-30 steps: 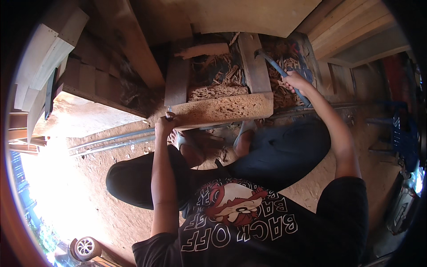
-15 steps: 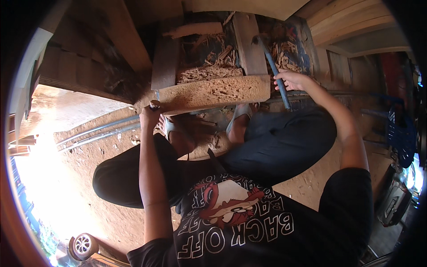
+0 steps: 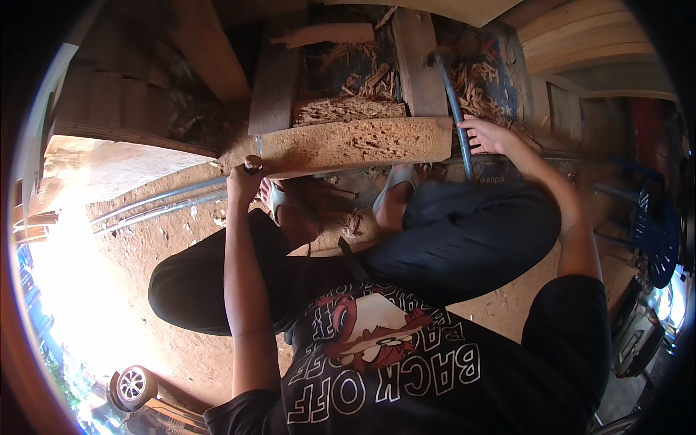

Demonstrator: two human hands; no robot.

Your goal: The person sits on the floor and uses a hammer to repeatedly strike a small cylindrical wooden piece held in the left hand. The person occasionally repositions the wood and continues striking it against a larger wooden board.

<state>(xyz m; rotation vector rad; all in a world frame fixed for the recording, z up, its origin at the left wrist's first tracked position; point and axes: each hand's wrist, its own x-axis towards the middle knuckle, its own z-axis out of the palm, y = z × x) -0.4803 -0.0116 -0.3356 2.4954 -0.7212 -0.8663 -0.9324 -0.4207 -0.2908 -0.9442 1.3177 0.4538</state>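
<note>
The floor (image 3: 145, 239) is bare red-brown dirt, very bright with sunlight at the left. Two grey pipes (image 3: 156, 206) lie across it. Wooden planks (image 3: 580, 43) are stacked far right, and dark timber (image 3: 210, 51) leans far left.

- We see two grey pipes (image 3: 156, 206) lying side by side on the red dirt ground (image 3: 130, 261).
- We see wood chips (image 3: 348, 109) piled behind the boards.
- We see a small wheel (image 3: 133, 384) near the bottom left.
- We see stacked planks (image 3: 580, 43) at the top right.
- We see a blue chair (image 3: 656, 232) far right.
</note>
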